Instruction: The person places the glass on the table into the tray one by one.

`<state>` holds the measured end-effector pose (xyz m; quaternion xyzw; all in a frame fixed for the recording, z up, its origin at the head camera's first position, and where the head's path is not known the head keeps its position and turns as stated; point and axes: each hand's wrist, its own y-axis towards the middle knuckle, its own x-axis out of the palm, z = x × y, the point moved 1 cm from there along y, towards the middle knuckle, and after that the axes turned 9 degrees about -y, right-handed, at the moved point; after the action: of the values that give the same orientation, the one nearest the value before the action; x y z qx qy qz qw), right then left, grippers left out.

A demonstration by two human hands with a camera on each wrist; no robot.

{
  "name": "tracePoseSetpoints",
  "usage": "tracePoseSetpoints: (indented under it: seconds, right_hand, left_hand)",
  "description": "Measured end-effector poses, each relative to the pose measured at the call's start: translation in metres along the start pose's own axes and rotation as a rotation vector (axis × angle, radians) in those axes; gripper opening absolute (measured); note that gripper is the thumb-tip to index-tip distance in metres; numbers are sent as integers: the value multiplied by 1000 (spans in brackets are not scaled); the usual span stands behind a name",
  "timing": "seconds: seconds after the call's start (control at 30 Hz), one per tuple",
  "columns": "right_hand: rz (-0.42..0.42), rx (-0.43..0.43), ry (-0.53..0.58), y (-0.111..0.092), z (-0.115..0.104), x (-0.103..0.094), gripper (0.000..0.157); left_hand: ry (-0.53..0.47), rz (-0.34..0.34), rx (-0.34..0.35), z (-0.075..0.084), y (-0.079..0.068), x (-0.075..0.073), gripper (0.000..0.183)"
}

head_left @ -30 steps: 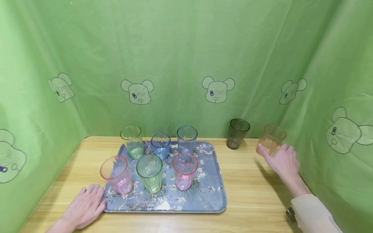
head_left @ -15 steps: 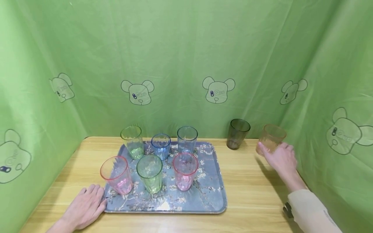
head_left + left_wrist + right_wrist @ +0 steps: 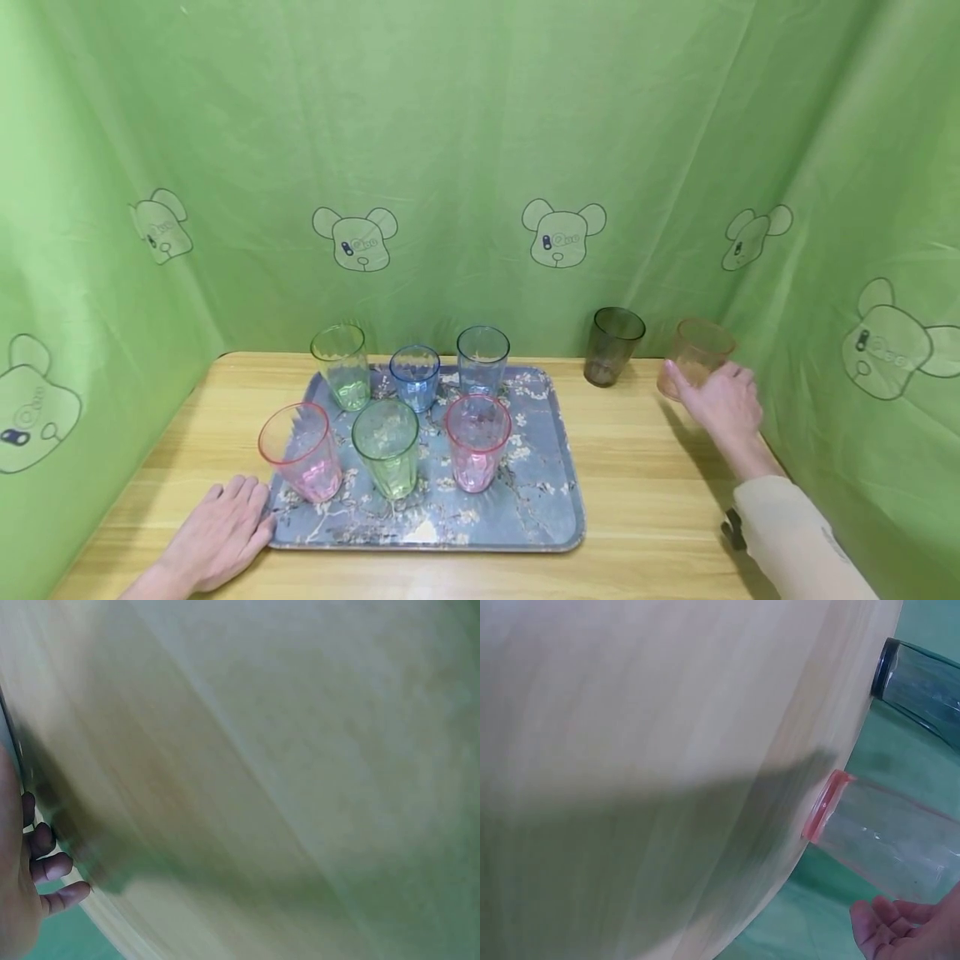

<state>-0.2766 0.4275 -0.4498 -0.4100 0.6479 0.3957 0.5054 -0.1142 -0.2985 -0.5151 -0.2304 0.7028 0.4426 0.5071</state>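
At the back right of the table, my right hand point(image 3: 726, 407) is wrapped about an upright orange-tinted drinking glass point(image 3: 693, 362), thumb on its near left side and fingers on its right. In the right wrist view this glass point(image 3: 885, 840) has its base at the tabletop, with curled fingertips point(image 3: 862, 922) beside its wall. A dark grey glass point(image 3: 612, 348) stands just left of it. My left hand point(image 3: 217, 533) rests palm down on the table, thumb at the left edge of the floral blue-grey tray point(image 3: 536, 508).
On the tray stand several glasses: a yellow-green one point(image 3: 347, 367), two blue ones point(image 3: 415, 379), two pink ones point(image 3: 477, 446) and a green one point(image 3: 388, 454). Green curtains point(image 3: 480, 167) enclose the wooden table point(image 3: 630, 467) at the back and sides.
My right wrist and sleeve have shifted slightly left, and the orange glass has moved very slightly back and left. My left hand and the other glasses have stayed put.
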Motion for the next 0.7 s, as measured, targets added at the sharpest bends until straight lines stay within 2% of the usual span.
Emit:
tracePoseSetpoints:
  seconds: [0.3,0.7]
  right_hand:
    - [-5,30,13,10,-4,1,134]
    - [-20,26,-3,29,0,5,137]
  left_hand:
    - [-8,-14,-19,1,1,0,24]
    - [-6,5,-11,-1,0,4,25]
